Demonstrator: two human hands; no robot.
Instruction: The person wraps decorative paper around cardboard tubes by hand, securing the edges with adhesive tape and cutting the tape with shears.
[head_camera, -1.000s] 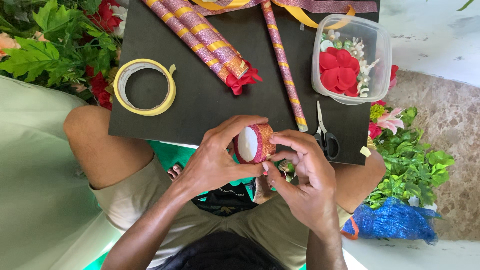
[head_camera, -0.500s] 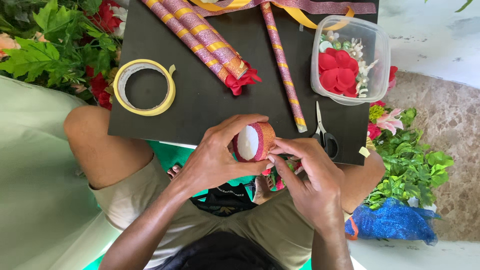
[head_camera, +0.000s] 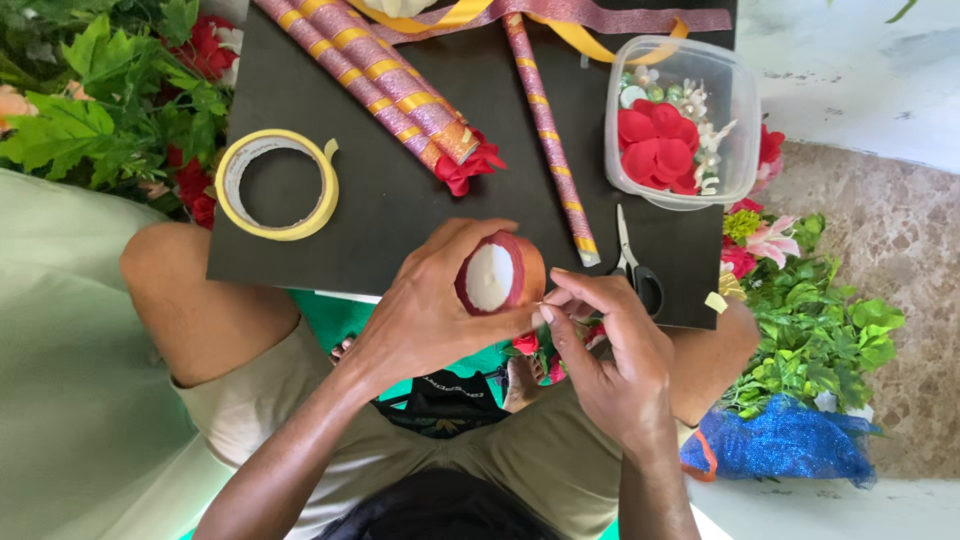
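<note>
A left hand (head_camera: 435, 305) grips a red roll of tape (head_camera: 498, 274) above a black board (head_camera: 400, 215) (scissors (head_camera: 634, 262) lie just beside), while the right hand (head_camera: 610, 345) has its fingertips (head_camera: 545, 312) pinched at the roll's edge.

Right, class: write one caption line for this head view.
Left hand holds a red tape roll while right hand picks at its edge above a black board.

Bright, even daylight, soft shadows only; sharp focus throughout, slight wide-angle stretch at the edges, no glare
</note>
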